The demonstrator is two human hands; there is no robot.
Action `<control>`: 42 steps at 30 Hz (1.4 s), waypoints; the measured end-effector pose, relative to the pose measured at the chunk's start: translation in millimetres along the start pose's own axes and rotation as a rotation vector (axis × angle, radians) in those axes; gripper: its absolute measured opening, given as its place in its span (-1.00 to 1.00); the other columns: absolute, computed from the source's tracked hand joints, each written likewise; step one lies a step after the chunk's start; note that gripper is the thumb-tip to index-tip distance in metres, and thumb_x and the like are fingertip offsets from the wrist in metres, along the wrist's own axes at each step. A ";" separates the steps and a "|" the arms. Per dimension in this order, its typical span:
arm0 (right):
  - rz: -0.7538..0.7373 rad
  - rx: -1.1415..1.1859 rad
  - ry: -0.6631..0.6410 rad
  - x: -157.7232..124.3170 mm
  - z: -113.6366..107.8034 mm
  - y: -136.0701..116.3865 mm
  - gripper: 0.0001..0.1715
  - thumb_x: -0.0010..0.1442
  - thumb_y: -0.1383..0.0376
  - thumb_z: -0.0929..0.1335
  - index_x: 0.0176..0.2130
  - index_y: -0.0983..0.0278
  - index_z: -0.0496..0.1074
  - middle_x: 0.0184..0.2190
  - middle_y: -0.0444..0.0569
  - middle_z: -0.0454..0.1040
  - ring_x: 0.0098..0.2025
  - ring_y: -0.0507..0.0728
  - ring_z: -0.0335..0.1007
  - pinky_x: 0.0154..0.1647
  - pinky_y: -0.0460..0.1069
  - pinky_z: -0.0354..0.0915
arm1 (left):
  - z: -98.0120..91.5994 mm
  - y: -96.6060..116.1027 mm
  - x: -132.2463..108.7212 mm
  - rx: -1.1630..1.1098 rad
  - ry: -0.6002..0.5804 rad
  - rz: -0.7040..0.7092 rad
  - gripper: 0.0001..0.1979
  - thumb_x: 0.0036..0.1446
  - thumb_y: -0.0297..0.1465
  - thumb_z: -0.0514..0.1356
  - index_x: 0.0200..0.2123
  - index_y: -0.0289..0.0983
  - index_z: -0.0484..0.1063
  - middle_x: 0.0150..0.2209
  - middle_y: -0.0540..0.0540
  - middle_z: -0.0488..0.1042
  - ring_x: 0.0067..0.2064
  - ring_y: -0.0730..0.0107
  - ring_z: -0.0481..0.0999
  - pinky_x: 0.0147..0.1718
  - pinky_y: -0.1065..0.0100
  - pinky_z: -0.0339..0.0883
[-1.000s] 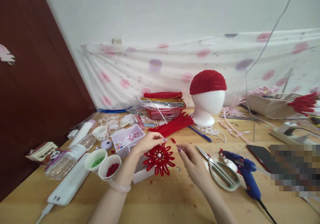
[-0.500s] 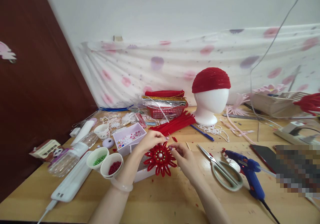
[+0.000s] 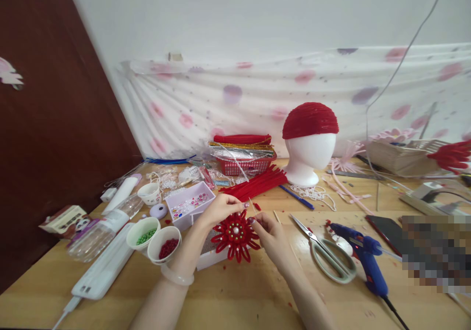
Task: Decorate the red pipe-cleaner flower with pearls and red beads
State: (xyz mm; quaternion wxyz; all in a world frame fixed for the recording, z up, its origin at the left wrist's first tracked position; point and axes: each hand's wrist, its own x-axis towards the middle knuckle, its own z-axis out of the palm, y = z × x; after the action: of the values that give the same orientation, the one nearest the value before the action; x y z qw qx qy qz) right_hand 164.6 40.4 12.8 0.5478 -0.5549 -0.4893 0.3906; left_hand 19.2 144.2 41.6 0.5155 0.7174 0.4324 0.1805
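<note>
A red looped-petal flower [image 3: 236, 236] with a white pearl centre and small green and white beads is in front of me, close beneath both hands. My left hand [image 3: 222, 211] is closed above its upper left edge, thumb and fingertips together; what they grip is too small to make out. At the flower's upper right, my right hand [image 3: 272, 232] pinches a thin pale stick [image 3: 252, 205], which slants up between the hands. Partly behind the flower and my left forearm is a pale box [image 3: 213, 259]. Whether the flower rests on it I cannot tell.
Left are cups of green beads [image 3: 146, 236] and red beads [image 3: 169, 249], and a lilac tray [image 3: 191, 202]. Scissors [image 3: 331, 256] and a blue glue gun [image 3: 371, 259] lie right. Behind stand a red basket [image 3: 248, 165] and a white foam head [image 3: 311, 155] with a red cap.
The view has shifted slightly. My right fingers have moved a little along the thin stick, while my left hand and the flower stay nearly in place.
</note>
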 end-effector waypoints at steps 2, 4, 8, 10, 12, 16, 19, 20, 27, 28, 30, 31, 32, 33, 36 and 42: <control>-0.002 -0.004 -0.001 -0.3 -0.4 -0.6 -0.59 0.07 -0.05 0.38 -0.50 0.22 0.32 -0.63 -0.22 0.25 -0.59 0.01 0.11 -0.60 -0.08 0.02 | 0.4 0.8 -0.8 -0.020 0.031 0.008 -0.62 0.31 -0.24 0.24 0.11 -0.27 0.42 0.10 -0.18 0.49 0.01 0.12 0.55 -0.05 0.02 0.51; 0.000 -0.012 -0.002 -0.2 -1.2 1.2 -0.58 0.08 -0.05 0.38 -0.51 0.22 0.31 -0.63 -0.22 0.26 -0.59 0.00 0.12 -0.60 -0.08 0.03 | -0.3 2.0 -2.5 -0.045 0.078 0.019 -0.63 0.31 -0.24 0.24 0.12 -0.27 0.42 0.10 -0.18 0.48 0.01 0.13 0.55 -0.04 0.02 0.51; 0.017 -0.043 -0.005 0.5 -4.1 12.0 -0.57 0.20 -0.01 0.40 -0.47 0.24 0.34 -0.60 -0.24 0.29 -0.58 -0.02 0.17 -0.57 -0.09 0.13 | -4.9 2.2 -9.1 -0.087 0.176 0.028 -0.63 0.31 -0.24 0.24 0.12 -0.27 0.42 0.10 -0.18 0.48 0.01 0.14 0.55 -0.04 0.02 0.50; 0.032 -0.062 -0.010 1.3 -5.8 18.4 -0.59 0.30 0.05 0.40 -0.43 0.27 0.36 -0.56 -0.25 0.31 -0.57 -0.03 0.23 -0.53 -0.09 0.22 | -6.0 -0.7 -14.0 -0.100 0.216 0.014 -0.63 0.31 -0.24 0.24 0.11 -0.27 0.42 0.10 -0.19 0.49 0.01 0.14 0.55 -0.04 0.02 0.50; 0.050 -0.080 -0.016 2.0 -7.2 23.2 -0.63 0.35 0.10 0.39 -0.39 0.30 0.39 -0.52 -0.24 0.36 -0.53 -0.03 0.30 -0.48 -0.08 0.30 | -4.3 -6.0 -20.6 -0.104 0.256 -0.012 -0.63 0.32 -0.24 0.23 0.12 -0.27 0.42 0.10 -0.19 0.49 0.01 0.15 0.55 -0.04 0.02 0.50; 0.077 -0.095 -0.018 1.0 -8.7 23.8 -0.67 0.37 0.13 0.38 -0.35 0.31 0.42 -0.48 -0.22 0.41 -0.49 -0.01 0.36 -0.43 -0.07 0.36 | 5.5 -17.4 -38.2 -0.098 0.328 -0.045 -0.64 0.32 -0.22 0.23 0.10 -0.26 0.44 0.10 -0.18 0.49 0.03 0.13 0.54 -0.01 0.00 0.48; 0.081 -0.082 0.005 -2.3 -10.1 18.5 -0.62 0.31 0.07 0.40 -0.40 0.29 0.39 -0.52 -0.23 0.38 -0.53 -0.01 0.29 -0.48 -0.08 0.28 | 12.8 -21.0 -49.1 -0.120 0.339 -0.037 -0.67 0.33 -0.20 0.21 0.05 -0.27 0.46 0.09 -0.18 0.51 0.06 0.12 0.53 0.05 -0.03 0.43; 0.081 -0.075 0.018 -3.5 -10.7 16.7 -0.59 0.26 0.03 0.41 -0.43 0.27 0.38 -0.54 -0.22 0.36 -0.55 -0.01 0.26 -0.51 -0.08 0.23 | 14.6 -21.3 -51.1 -0.134 0.336 -0.027 -0.67 0.34 -0.20 0.20 0.04 -0.28 0.47 0.08 -0.18 0.52 0.06 0.12 0.53 0.07 -0.04 0.41; 0.147 -0.013 0.071 -13.1 -16.0 10.0 -0.53 0.00 -0.10 0.42 -0.54 0.21 0.34 -0.65 -0.23 0.19 -0.60 0.01 0.05 -0.60 -0.07 -0.01 | 21.3 -28.6 -46.0 -0.247 0.325 -0.005 -0.72 0.37 -0.28 0.14 0.07 -0.22 0.48 0.13 -0.15 0.54 0.16 0.13 0.49 0.17 0.05 0.32; 0.162 0.004 0.077 -16.0 -18.1 9.3 -0.53 0.02 -0.12 0.40 -0.53 0.21 0.36 -0.65 -0.25 0.14 -0.61 0.00 0.02 -0.60 -0.07 -0.03 | 21.8 -30.2 -44.9 -0.263 0.327 -0.013 -0.69 0.36 -0.26 0.16 0.09 -0.23 0.46 0.14 -0.17 0.52 0.14 0.13 0.50 0.15 0.01 0.35; 0.182 0.040 0.100 -22.6 -24.3 7.7 -0.50 0.03 -0.14 0.38 -0.45 0.24 0.43 -0.62 -0.26 0.09 -0.60 -0.01 -0.03 -0.59 -0.07 -0.07 | 21.9 -31.9 -43.5 -0.284 0.325 -0.029 -0.65 0.34 -0.22 0.19 0.10 -0.27 0.44 0.12 -0.20 0.50 0.09 0.12 0.53 0.09 -0.05 0.41; 0.189 0.058 0.114 -26.0 -28.3 6.9 -0.48 0.02 -0.15 0.38 -0.39 0.26 0.47 -0.60 -0.26 0.10 -0.59 -0.02 -0.03 -0.58 -0.07 -0.07 | 21.6 -31.9 -43.2 -0.288 0.321 -0.036 -0.65 0.33 -0.21 0.21 0.08 -0.27 0.45 0.10 -0.19 0.51 0.07 0.13 0.54 0.07 -0.05 0.42; 0.193 0.075 0.124 -29.2 -32.7 6.1 -0.45 -0.01 -0.14 0.40 -0.33 0.28 0.50 -0.58 -0.25 0.12 -0.59 -0.02 -0.03 -0.57 -0.07 -0.07 | 21.1 -31.4 -42.9 -0.287 0.317 -0.041 -0.66 0.33 -0.21 0.21 0.06 -0.28 0.46 0.08 -0.18 0.52 0.05 0.13 0.55 0.06 -0.04 0.43; 0.197 0.091 0.130 -32.2 -37.3 5.4 -0.42 -0.03 -0.13 0.42 -0.27 0.30 0.53 -0.56 -0.23 0.16 -0.58 -0.02 -0.02 -0.56 -0.07 -0.07 | 20.5 -30.4 -42.9 -0.282 0.315 -0.043 -0.67 0.32 -0.22 0.22 0.05 -0.28 0.47 0.07 -0.18 0.52 0.05 0.13 0.55 0.06 -0.04 0.43; 0.204 0.129 0.128 -39.5 -49.9 3.8 -0.34 -0.07 -0.08 0.47 -0.13 0.34 0.57 -0.51 -0.17 0.26 -0.57 -0.03 -0.01 -0.56 -0.07 -0.08 | 18.8 -26.6 -44.1 -0.251 0.333 -0.045 -0.72 0.35 -0.32 0.16 0.07 -0.27 0.46 0.07 -0.17 0.54 0.09 0.14 0.53 0.12 0.02 0.36; 0.209 0.186 0.137 -48.6 -60.9 3.9 -0.40 -0.08 0.02 0.52 -0.09 0.29 0.60 -0.47 -0.13 0.32 -0.58 -0.05 0.00 -0.57 -0.05 -0.09 | 18.6 -25.0 -55.5 -0.143 0.301 -0.048 -0.65 0.26 -0.39 0.12 0.10 -0.24 0.47 -0.04 -0.15 0.61 -0.04 0.13 0.59 0.02 0.19 0.37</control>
State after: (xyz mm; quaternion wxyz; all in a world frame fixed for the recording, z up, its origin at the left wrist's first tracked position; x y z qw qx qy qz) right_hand 213.6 -20.2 9.7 0.5853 -0.5751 -0.3521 0.4502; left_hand -9.7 91.0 22.0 0.4990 0.6330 0.5079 0.3039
